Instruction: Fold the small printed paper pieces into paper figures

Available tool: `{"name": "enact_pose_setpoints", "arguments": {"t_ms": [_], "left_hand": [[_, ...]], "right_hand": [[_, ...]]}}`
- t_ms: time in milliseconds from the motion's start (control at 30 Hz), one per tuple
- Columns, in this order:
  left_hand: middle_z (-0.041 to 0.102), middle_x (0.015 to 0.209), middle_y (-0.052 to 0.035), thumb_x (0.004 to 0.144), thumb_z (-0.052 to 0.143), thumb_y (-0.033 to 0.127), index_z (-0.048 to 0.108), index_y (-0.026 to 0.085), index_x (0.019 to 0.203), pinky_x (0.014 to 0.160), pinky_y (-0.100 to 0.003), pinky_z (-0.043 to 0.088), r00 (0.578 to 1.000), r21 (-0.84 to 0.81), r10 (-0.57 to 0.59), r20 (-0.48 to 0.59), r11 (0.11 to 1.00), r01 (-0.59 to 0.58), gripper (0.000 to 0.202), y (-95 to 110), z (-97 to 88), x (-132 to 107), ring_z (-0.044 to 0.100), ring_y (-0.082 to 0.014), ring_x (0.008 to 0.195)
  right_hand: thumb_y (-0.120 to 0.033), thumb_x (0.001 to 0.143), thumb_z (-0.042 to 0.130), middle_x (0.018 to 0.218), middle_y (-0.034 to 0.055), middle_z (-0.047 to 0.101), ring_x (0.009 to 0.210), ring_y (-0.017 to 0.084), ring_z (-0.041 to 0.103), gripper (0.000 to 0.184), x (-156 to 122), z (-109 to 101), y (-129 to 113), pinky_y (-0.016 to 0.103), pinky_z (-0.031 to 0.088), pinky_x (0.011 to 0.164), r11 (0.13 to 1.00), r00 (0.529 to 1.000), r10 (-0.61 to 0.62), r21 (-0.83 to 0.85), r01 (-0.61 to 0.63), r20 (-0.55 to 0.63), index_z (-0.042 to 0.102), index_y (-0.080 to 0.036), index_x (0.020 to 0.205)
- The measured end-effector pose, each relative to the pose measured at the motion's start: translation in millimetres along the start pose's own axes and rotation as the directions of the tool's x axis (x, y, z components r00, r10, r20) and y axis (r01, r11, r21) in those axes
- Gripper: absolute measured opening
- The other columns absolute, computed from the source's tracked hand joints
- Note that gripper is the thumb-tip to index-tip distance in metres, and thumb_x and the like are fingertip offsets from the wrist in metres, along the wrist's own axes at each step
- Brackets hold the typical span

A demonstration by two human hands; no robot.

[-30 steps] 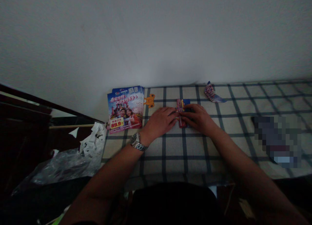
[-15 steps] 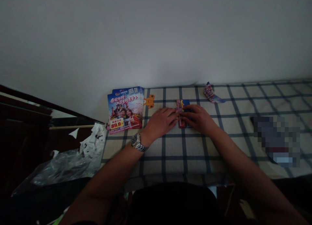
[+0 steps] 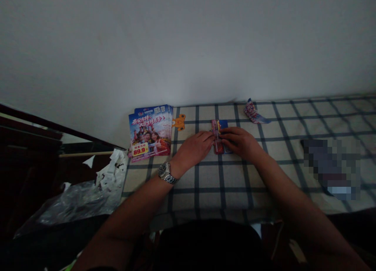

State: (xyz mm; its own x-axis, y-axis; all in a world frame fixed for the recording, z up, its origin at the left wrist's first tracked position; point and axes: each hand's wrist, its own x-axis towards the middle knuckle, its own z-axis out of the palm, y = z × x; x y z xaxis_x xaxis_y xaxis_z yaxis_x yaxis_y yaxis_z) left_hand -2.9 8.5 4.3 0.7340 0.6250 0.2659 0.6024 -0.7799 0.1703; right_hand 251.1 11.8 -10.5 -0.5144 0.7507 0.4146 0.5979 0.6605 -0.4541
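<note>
My left hand (image 3: 194, 149), with a steel wristwatch (image 3: 166, 173) on its wrist, has its fingertips at the left edge of a narrow red-and-blue folded leaflet (image 3: 219, 137). My right hand (image 3: 239, 142) lies across the leaflet's right side, its fingers curled over the paper. The hands hide the leaflet's middle. To the left stands a stack of glossy travel flyers (image 3: 149, 133) with an "89.9" price label. A small orange cartoon cut-out (image 3: 179, 122) sits between the stack and my left hand.
The items lie on a checked cream-and-navy cloth (image 3: 223, 192) against a white wall (image 3: 188, 47). A crumpled printed paper (image 3: 253, 112) lies at the back, and a pixelated object (image 3: 331, 169) at right. Plastic sheeting (image 3: 73, 203) and torn white paper (image 3: 111, 173) lie off the left edge.
Both hands stay on the leaflet with only small finger shifts. The whole scene has drifted slightly left in the view.
</note>
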Motion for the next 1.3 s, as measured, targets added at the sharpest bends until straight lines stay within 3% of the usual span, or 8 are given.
{"name": "enact_pose_setpoints", "arguments": {"t_ms": [567, 1100, 1300], "left_hand": [[0.065, 0.139, -0.0107, 0.105, 0.054, 0.016, 0.06, 0.013, 0.138, 0.11, -0.042, 0.055, 1.0, -0.016, 0.013, -0.007, 1.0, -0.013, 0.034, -0.3, 2.5, -0.2, 0.061, -0.0239, 0.126], [0.065, 0.138, -0.0118, 0.105, 0.053, 0.016, 0.061, 0.012, 0.137, 0.107, -0.041, 0.057, 1.0, 0.003, 0.002, 0.004, 1.0, -0.002, 0.033, 2.1, -0.1, 0.3, 0.062, -0.0254, 0.126], [0.066, 0.136, -0.011, 0.106, 0.052, 0.018, 0.061, 0.012, 0.136, 0.108, -0.042, 0.056, 1.0, -0.004, -0.001, -0.004, 1.0, 0.001, 0.032, 3.2, -0.8, 0.4, 0.061, -0.0245, 0.126]], "right_hand": [[-0.027, 0.103, 0.058, 0.127, 0.0108, 0.075, 0.114, 0.027, 0.073, 0.024, -1.1, -2.5, -1.1, 0.046, 0.061, 0.102, 0.997, 0.998, 0.069, 0.03, -0.069, 0.001, 0.079, -0.023, 0.116], [-0.028, 0.101, 0.062, 0.129, 0.0161, 0.068, 0.115, 0.03, 0.07, 0.023, -0.3, 1.5, 3.5, 0.05, 0.059, 0.101, 0.999, 0.999, 0.035, -0.015, -0.034, 0.04, 0.082, -0.02, 0.109], [-0.028, 0.1, 0.064, 0.126, 0.0136, 0.068, 0.114, 0.03, 0.067, 0.02, -0.3, 0.4, 5.5, 0.052, 0.059, 0.1, 0.998, 0.999, 0.034, -0.046, -0.033, 0.014, 0.083, -0.024, 0.106]]}}
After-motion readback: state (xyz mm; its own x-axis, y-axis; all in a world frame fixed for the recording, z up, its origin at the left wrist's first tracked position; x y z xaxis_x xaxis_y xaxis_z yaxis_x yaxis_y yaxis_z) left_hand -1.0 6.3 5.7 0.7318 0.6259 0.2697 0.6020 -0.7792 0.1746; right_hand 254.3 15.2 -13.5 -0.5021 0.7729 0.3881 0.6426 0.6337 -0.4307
